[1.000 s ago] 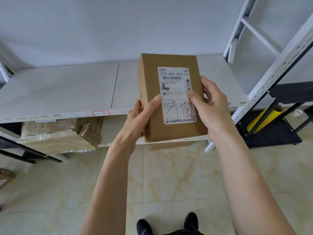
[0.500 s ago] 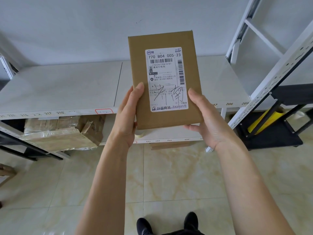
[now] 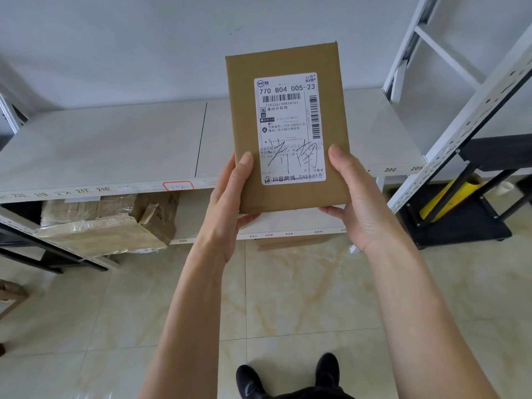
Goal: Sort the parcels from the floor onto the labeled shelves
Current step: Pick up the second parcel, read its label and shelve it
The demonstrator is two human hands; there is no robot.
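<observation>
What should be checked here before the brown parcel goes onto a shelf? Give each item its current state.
1. Both hands hold the cardboard parcel: left hand and right hand curl round its lower edges. Ok.
2. Shipping label faces the camera, code 770 B04 005-23 legible. Ok.
3. Upper shelf bare where visible. Ok.
4. Red-bordered shelf tag matches the parcel. Cannot tell, too faint.
5. Taped package on the lower shelf sits left of the path. Ok.

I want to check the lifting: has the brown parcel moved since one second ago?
Yes. The brown parcel has moved up: its top edge now stands well above the back edge of the upper shelf, against the wall.
</observation>
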